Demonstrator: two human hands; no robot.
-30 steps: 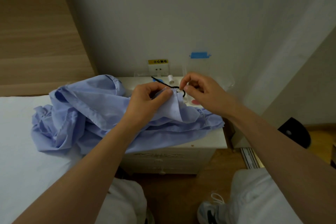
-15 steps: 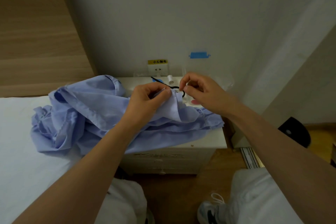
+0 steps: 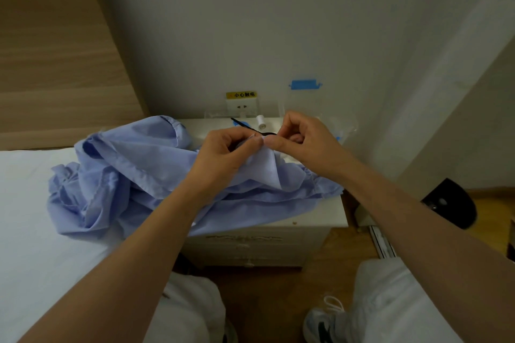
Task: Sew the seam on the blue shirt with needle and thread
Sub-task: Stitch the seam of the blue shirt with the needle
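Crumpled light-blue cotton shirt heaped at left, spilling off the white bed sheet onto the white bedside cabinet. Left hand pinches a raised fold of it, thumb and forefinger closed on the cloth. The fold's top edge lies between the two hands. Right hand sits just right of it, fingers curled, thumb and forefinger nipped on that same edge, touching the left fingertips. Needle too small to make out. Small white thread spool stands behind, near the wall. Judgement: the next stitch falls to the right hand, entering from the right toward the left-hand pinch.
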